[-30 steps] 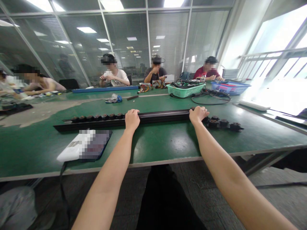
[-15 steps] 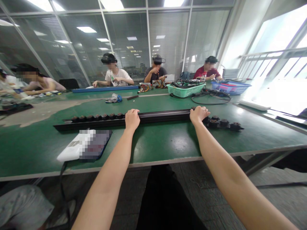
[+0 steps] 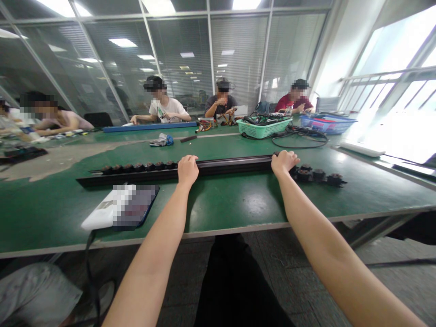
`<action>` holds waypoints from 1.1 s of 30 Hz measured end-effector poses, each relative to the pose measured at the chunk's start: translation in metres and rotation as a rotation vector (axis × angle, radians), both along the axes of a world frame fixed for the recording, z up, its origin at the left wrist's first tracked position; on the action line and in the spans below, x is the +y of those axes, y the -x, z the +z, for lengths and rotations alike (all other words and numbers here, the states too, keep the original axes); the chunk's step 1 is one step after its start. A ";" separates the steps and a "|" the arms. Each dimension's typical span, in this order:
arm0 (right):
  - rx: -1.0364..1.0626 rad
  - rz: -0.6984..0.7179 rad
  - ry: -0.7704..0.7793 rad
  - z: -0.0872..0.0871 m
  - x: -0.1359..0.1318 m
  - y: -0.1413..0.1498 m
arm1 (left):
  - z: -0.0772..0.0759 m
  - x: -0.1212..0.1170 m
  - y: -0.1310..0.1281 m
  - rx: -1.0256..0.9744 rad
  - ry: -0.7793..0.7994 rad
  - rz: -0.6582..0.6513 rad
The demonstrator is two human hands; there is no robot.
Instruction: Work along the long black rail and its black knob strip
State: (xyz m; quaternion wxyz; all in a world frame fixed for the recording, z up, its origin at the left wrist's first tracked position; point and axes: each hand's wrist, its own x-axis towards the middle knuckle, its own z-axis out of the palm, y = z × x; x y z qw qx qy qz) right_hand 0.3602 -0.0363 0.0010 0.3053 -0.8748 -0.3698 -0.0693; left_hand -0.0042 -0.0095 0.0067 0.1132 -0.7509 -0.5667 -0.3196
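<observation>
A long black rail (image 3: 235,166) lies across the green table in front of me. My left hand (image 3: 188,170) is closed over it near its middle, fingers curled to the far side. At the rail's right end my right hand (image 3: 284,162) grips it too, the fingers partly hidden. Behind the rail's left half runs a row of small dark round parts (image 3: 138,167). Several similar dark parts (image 3: 319,175) lie just right of my right hand.
Near the front edge lie a white pouch and a dark flat object (image 3: 136,213). Farther back are a grey-blue glove (image 3: 162,140), a green basket (image 3: 265,128) of cables, a blue basket (image 3: 327,125) and a long blue bar (image 3: 150,127). Several people sit across the table.
My right hand has shifted very slightly to the right along the rail. My left hand and the rail look almost unmoved.
</observation>
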 end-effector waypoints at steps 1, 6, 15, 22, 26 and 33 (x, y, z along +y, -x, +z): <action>-0.001 0.000 -0.002 0.000 0.000 -0.001 | 0.000 0.000 0.000 -0.001 -0.003 -0.001; -0.019 -0.003 0.001 -0.001 0.000 -0.009 | -0.001 0.001 0.001 -0.002 -0.007 0.001; -0.042 -0.005 0.014 -0.003 0.001 -0.018 | -0.003 0.003 0.002 0.008 -0.004 0.012; -0.050 -0.013 0.023 -0.003 0.001 -0.020 | -0.003 0.002 0.002 -0.001 -0.007 0.004; -0.050 -0.015 0.022 -0.003 0.001 -0.020 | -0.003 0.002 0.002 0.003 -0.010 0.006; -0.042 -0.044 0.019 -0.003 0.003 -0.024 | -0.004 0.003 0.003 -0.009 -0.010 0.005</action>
